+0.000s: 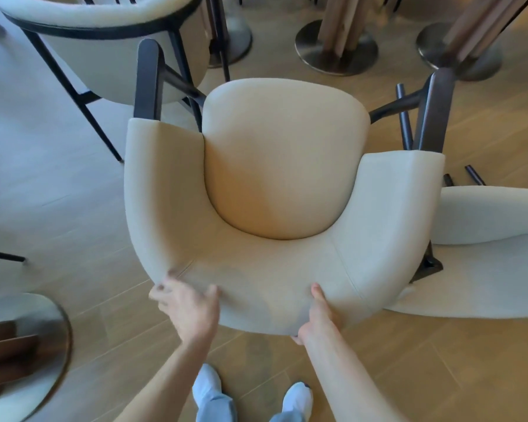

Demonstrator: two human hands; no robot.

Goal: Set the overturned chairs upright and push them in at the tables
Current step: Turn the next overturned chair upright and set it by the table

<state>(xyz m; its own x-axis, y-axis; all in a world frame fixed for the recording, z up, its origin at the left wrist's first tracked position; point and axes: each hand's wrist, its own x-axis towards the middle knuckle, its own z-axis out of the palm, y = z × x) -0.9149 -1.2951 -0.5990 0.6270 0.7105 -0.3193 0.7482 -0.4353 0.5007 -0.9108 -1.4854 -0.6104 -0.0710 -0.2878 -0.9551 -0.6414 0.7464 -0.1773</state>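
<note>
Both hands grip chair [284,184] backrest rim. Left hand [189,309]: fingers curled over rim, thumb on inner face, blurred. Right hand [316,318]: thumb up on inner face, fingers wrapped under rim. Arms reach fwd. Chair cream, dark legs. 2nd chair [485,257] lies tipped just right of it; table bases [336,50] beyond.
</note>
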